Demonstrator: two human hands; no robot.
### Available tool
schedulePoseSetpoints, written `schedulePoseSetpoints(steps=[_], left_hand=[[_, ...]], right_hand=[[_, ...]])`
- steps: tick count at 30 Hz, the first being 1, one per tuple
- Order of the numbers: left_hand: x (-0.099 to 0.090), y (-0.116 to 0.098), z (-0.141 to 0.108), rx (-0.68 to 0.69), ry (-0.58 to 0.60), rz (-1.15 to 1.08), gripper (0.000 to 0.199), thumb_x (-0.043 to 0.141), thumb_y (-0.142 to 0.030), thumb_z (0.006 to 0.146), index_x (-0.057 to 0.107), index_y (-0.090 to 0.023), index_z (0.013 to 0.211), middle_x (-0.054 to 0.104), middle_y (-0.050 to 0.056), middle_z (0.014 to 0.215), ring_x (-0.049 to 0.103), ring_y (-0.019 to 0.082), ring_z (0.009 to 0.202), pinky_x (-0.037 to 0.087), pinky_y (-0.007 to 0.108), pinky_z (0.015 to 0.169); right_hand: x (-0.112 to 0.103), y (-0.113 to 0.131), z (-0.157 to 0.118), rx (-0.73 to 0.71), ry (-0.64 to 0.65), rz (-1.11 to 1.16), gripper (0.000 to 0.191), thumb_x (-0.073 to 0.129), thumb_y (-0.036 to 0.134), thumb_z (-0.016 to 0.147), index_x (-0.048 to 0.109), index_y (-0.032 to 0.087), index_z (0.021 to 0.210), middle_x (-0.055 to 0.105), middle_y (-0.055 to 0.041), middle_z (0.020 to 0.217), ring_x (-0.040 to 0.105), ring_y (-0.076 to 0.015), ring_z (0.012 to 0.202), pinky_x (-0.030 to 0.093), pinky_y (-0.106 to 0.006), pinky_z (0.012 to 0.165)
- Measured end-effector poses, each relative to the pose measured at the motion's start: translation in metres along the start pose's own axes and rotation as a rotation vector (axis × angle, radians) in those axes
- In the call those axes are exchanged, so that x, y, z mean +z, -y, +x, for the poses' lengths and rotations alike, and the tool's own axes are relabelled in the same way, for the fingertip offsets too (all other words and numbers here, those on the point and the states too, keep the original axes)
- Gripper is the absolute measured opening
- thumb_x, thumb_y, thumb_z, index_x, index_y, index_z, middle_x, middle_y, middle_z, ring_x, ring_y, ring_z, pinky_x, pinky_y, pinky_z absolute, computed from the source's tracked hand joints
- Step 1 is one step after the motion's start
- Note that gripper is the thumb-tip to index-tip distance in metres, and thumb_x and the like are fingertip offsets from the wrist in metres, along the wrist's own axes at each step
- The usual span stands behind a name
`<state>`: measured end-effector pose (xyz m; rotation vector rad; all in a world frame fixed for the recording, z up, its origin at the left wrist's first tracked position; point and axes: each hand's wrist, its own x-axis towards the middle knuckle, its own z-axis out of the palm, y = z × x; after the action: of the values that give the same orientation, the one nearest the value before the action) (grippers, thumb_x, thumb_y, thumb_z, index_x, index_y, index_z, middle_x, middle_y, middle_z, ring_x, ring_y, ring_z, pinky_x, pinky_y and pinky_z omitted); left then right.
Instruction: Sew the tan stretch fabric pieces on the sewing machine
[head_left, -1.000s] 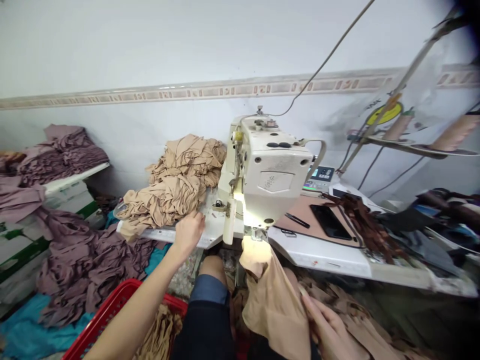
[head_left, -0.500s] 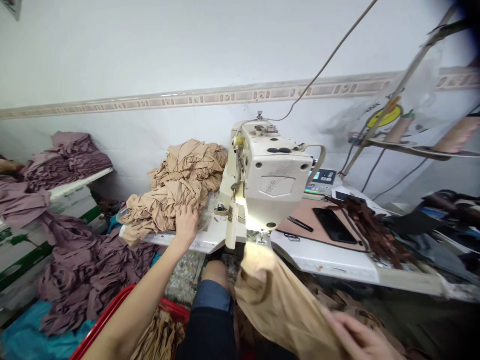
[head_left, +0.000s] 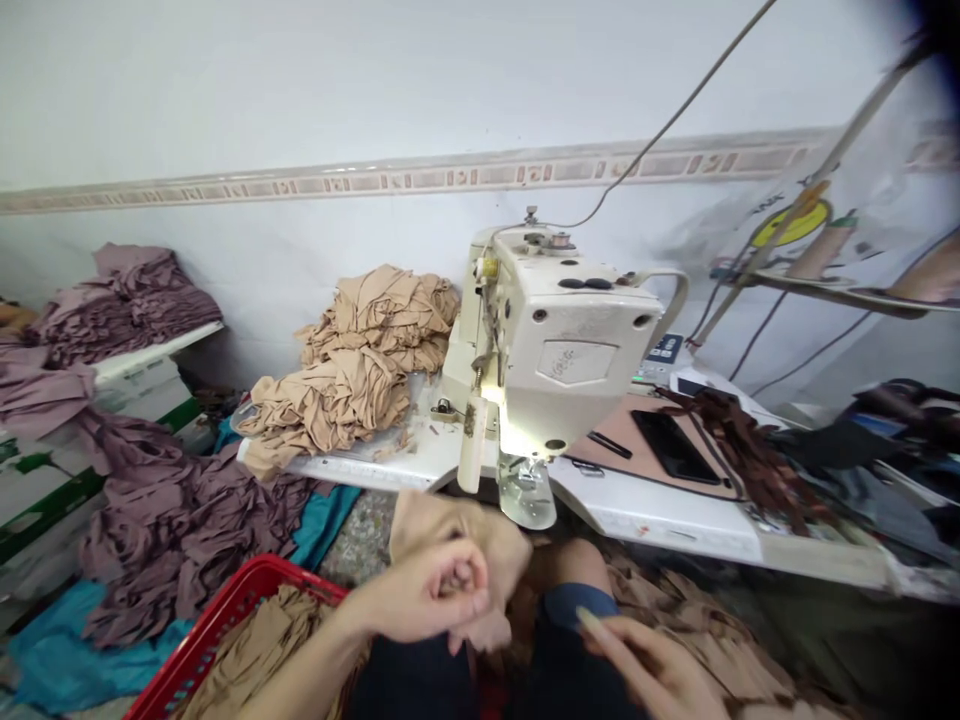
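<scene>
In front of the sewing machine, my left hand (head_left: 439,595) is closed, its fingers curled on a crumpled beige cloth piece (head_left: 420,515) that hangs over my lap. Part of the cloth is hidden behind that hand. To the right, above my thigh, my right hand (head_left: 645,655) has its fingers stretched out, with no cloth visible in them. The white sewing machine (head_left: 574,350) stands just beyond both hands, its lamp lit. Its rounded metal work plate (head_left: 531,500) under the needle area is bare.
Heaped beige cloth (head_left: 337,400) lies left of the machine. A red basket (head_left: 247,580) with beige pieces stands at lower left, beside mauve cloth (head_left: 180,540). A black phone (head_left: 675,447) and tweezers (head_left: 611,445) lie right. Thread cones (head_left: 823,247) sit on a stand.
My left hand has left the beige heap and come over my lap onto the cloth piece. The cloth has moved left, off the machine's plate, and my right hand has let go.
</scene>
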<state>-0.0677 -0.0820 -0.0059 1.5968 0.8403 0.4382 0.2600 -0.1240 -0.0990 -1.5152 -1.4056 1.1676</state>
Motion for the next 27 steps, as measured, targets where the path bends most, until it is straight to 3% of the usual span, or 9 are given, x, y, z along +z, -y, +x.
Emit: schedulePoseSetpoints(steps=[3,4,7,10,13,17,19,22,27], left_hand=[[0.023,0.016,-0.003,-0.045,0.001,0.041,0.016,0.066,-0.034,0.099,0.06,-0.02,0.101,0.057,-0.005,0.073,0.057,0.011,0.058,0.04,0.021,0.056],[0.025,0.021,-0.003,-0.028,-0.042,0.086,0.013,0.067,-0.032,0.099,0.062,-0.02,0.099,0.059,-0.004,0.074,0.058,0.012,0.062,0.042,0.021,0.059],[0.019,0.039,-0.006,0.024,-0.191,0.165,0.014,0.062,-0.03,0.102,0.069,-0.019,0.098,0.069,0.002,0.086,0.064,0.017,0.08,0.049,0.024,0.072],[0.009,0.057,-0.006,0.103,-0.238,0.33,0.017,0.063,-0.03,0.102,0.076,-0.02,0.098,0.072,0.008,0.099,0.067,0.024,0.097,0.052,0.032,0.088],[0.013,0.068,-0.005,0.141,-0.158,0.426,0.018,0.062,-0.024,0.101,0.079,-0.023,0.098,0.073,0.009,0.104,0.066,0.026,0.102,0.051,0.035,0.092],[0.042,0.069,-0.004,0.028,-0.023,0.182,0.007,0.067,-0.023,0.095,0.072,-0.021,0.099,0.072,0.007,0.102,0.066,0.022,0.095,0.052,0.029,0.084],[0.054,0.067,-0.002,-0.067,0.04,0.012,0.015,0.072,-0.032,0.093,0.066,-0.02,0.1,0.066,0.002,0.087,0.061,0.018,0.08,0.05,0.026,0.073],[0.061,0.062,0.005,-0.16,0.124,-0.151,0.033,0.07,-0.05,0.097,0.062,-0.018,0.096,0.052,-0.004,0.073,0.046,0.012,0.062,0.04,0.022,0.059],[0.051,0.052,0.02,-0.055,-0.136,-0.073,0.041,0.071,-0.054,0.097,0.069,-0.014,0.087,0.059,0.0,0.076,0.051,0.014,0.07,0.04,0.025,0.066]], right_hand=[[0.075,0.029,-0.004,-0.027,0.232,0.263,0.052,0.08,0.067,0.083,0.085,0.021,0.107,0.084,-0.0111,0.105,0.077,-0.0314,0.102,0.061,-0.037,0.095],[0.093,0.037,-0.006,-0.041,0.314,0.336,0.053,0.083,0.065,0.081,0.083,0.02,0.109,0.083,-0.0103,0.104,0.076,-0.0289,0.097,0.06,-0.035,0.092],[0.121,0.05,-0.006,-0.029,0.398,0.284,0.051,0.082,0.062,0.085,0.064,0.018,0.064,0.061,0.0009,0.059,0.053,-0.014,0.056,0.044,-0.025,0.056],[0.111,0.052,-0.002,-0.091,0.31,0.099,0.061,0.075,0.053,0.092,0.041,0.02,0.054,0.036,0.007,0.052,0.03,-0.0093,0.053,0.023,-0.025,0.051],[0.083,0.057,-0.002,-0.18,0.311,0.033,0.058,0.074,0.042,0.094,0.035,0.021,0.056,0.036,0.0066,0.059,0.031,-0.0096,0.058,0.024,-0.026,0.054],[0.049,0.064,-0.006,-0.223,0.455,0.109,0.059,0.078,0.042,0.091,0.035,0.022,0.057,0.034,0.007,0.063,0.031,-0.0095,0.06,0.024,-0.025,0.054],[0.037,0.061,-0.006,-0.178,0.52,0.136,0.06,0.082,0.05,0.088,0.039,0.021,0.056,0.032,0.0077,0.062,0.028,-0.009,0.058,0.021,-0.024,0.052],[0.022,0.052,-0.005,-0.141,0.487,0.077,0.051,0.081,0.058,0.088,0.061,0.018,0.061,0.04,0.0065,0.057,0.032,-0.0095,0.054,0.022,-0.024,0.049],[0.005,0.052,0.0,-0.16,0.358,-0.012,0.038,0.076,0.049,0.095,0.081,0.016,0.076,0.059,0.0006,0.064,0.047,-0.0137,0.061,0.034,-0.025,0.056]])
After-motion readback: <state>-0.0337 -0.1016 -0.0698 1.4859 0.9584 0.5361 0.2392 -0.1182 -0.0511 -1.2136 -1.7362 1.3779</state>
